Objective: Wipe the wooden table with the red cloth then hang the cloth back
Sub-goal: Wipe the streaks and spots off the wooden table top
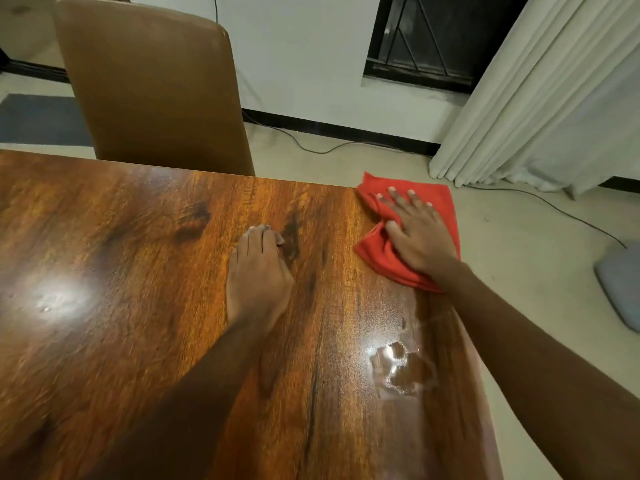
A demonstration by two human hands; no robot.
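The glossy wooden table (pixel 138 271) fills the lower left of the head view. At its far right corner lies the crumpled red cloth (pixel 375 249), partly over the edge. My right hand (pixel 417 233) presses flat on the cloth with its fingers spread and straight. My left hand (pixel 258 275) rests on the bare tabletop near the middle, fingers together, tips touching the wood, holding nothing. A wet smear (pixel 403 367) shines on the table below the cloth.
A brown chair (pixel 152 81) stands against the table's far edge. White curtains (pixel 540 98) hang at the right. A black cable (pixel 554 206) trails over the pale floor. A grey-blue object (pixel 620 285) lies on the floor at the right edge.
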